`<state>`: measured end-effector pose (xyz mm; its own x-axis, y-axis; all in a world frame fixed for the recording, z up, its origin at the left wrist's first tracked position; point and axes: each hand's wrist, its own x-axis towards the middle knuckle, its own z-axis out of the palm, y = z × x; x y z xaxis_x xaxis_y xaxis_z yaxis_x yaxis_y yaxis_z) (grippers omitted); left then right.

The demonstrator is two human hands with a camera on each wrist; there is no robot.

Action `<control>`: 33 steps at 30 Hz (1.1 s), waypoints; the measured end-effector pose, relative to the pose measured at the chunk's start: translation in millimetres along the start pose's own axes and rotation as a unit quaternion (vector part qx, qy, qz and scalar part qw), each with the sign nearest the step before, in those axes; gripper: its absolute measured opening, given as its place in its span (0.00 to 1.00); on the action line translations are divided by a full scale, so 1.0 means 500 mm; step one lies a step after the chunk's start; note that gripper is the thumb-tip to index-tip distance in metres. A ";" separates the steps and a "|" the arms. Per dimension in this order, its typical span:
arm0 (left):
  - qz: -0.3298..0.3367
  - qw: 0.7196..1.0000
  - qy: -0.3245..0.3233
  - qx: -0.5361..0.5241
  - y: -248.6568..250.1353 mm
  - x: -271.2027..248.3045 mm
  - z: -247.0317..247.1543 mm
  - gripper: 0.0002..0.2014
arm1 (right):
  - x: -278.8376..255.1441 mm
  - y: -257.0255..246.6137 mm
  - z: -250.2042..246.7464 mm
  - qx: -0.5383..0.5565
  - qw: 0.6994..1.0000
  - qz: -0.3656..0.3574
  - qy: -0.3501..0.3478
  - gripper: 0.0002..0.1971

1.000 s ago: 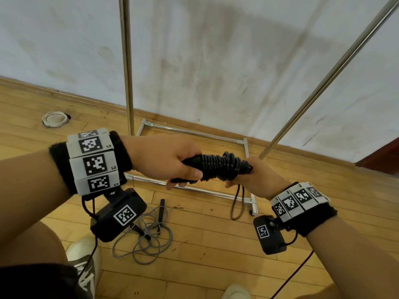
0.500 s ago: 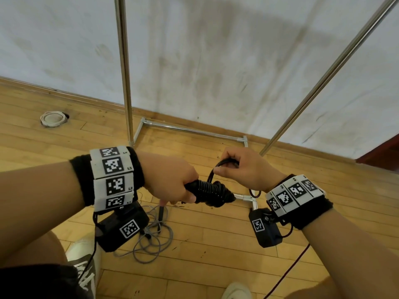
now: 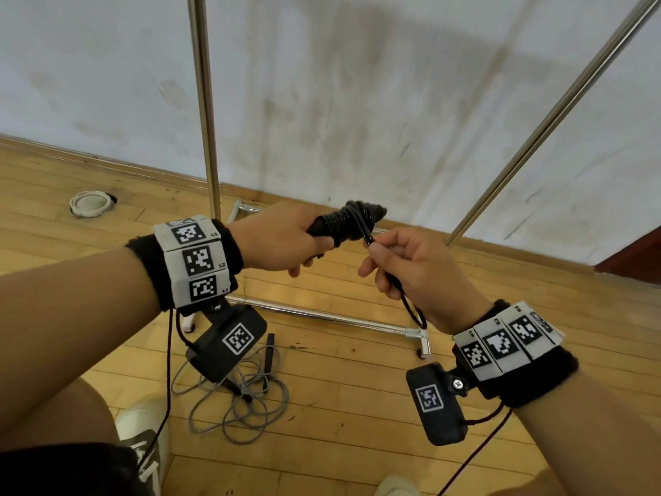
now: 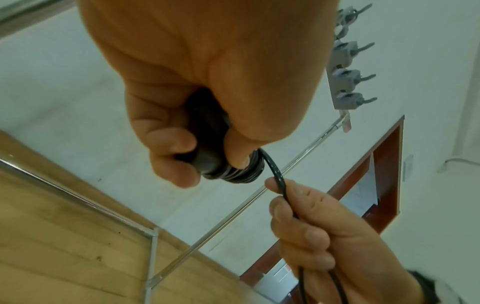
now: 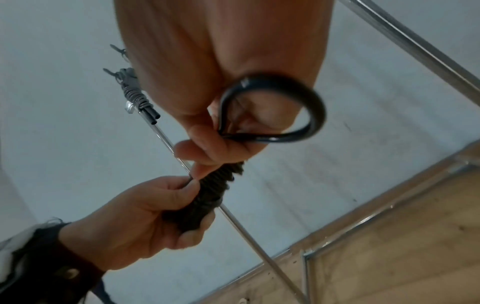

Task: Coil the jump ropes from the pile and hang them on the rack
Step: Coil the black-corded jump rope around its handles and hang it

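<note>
My left hand (image 3: 286, 245) grips the handles of a black jump rope (image 3: 348, 220), whose cord is wound in tight turns around them. My right hand (image 3: 400, 266) pinches the free cord just below the bundle, and a short loop of cord (image 5: 298, 115) sticks out under its palm. In the left wrist view the cord (image 4: 275, 170) runs taut from the bundle (image 4: 233, 168) into the right hand's fingers (image 4: 306, 216). A grey jump rope (image 3: 239, 399) lies in a loose pile on the floor. The metal rack's poles (image 3: 204, 102) rise in front of me.
The rack's base bars (image 3: 322, 313) lie on the wooden floor near the wall. A coiled grey rope (image 5: 135, 96) hangs on the rack's top bar, beside grey hooks (image 4: 345, 82). A white ring (image 3: 89, 204) lies at far left. My shoes (image 3: 143, 442) are below.
Both hands have risen with the black bundle. The right hand has come off the top of the bundle and now pulls the free cord down and to the right.
</note>
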<state>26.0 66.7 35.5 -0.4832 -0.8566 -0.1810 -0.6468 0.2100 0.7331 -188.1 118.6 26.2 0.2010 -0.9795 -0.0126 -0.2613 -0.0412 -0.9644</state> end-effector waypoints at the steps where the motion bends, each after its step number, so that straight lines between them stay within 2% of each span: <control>1: 0.012 1.000 0.007 -0.022 0.005 0.000 -0.002 0.06 | -0.001 0.001 0.002 0.017 1.000 0.003 0.006 0.05; 5: 0.030 0.993 0.009 -0.114 0.018 -0.002 -0.005 0.08 | 0.001 0.004 0.003 0.028 0.999 0.025 0.024 0.12; 8: 0.046 0.984 -0.020 -0.170 0.025 -0.007 -0.007 0.08 | 0.002 0.003 -0.004 -0.022 0.999 0.032 0.033 0.18; 13: 0.086 0.971 -0.078 -0.211 0.031 -0.016 -0.011 0.09 | 0.003 -0.012 -0.028 -0.059 0.997 -0.004 0.049 0.19; 18: 0.110 0.955 -0.134 -0.241 0.036 -0.025 -0.013 0.20 | -0.002 -0.023 -0.017 0.028 0.998 -0.042 0.031 0.24; 21: 0.123 0.954 -0.147 -0.231 0.036 -0.029 -0.015 0.26 | -0.006 -0.027 -0.014 0.052 0.996 -0.069 0.017 0.29; 23: 0.119 0.951 -0.150 -0.241 0.035 -0.032 -0.013 0.23 | -0.009 -0.030 -0.013 0.070 0.995 -0.078 0.000 0.28; 27: 0.103 0.948 -0.179 -0.243 0.035 -0.040 -0.007 0.19 | -0.014 -0.033 -0.012 0.062 0.994 -0.081 -0.034 0.21; 29: 0.089 0.960 -0.155 -0.214 0.032 -0.040 -0.007 0.21 | -0.016 -0.036 -0.008 0.061 0.995 -0.077 -0.025 0.18; 31: 0.092 0.976 -0.078 -0.182 0.033 -0.038 -0.007 0.21 | -0.016 -0.038 -0.001 0.041 0.996 -0.080 0.004 0.18; 33: 0.104 0.980 -0.006 -0.170 0.035 -0.034 -0.003 0.20 | -0.012 -0.035 0.007 0.018 0.996 -0.082 0.026 0.20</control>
<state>24.0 84.2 52.4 -0.5916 -0.8062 -0.0111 -0.3006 0.2078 0.9308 -181.6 125.7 42.1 0.1889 -0.9690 0.1592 -0.1954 -0.1960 -0.9609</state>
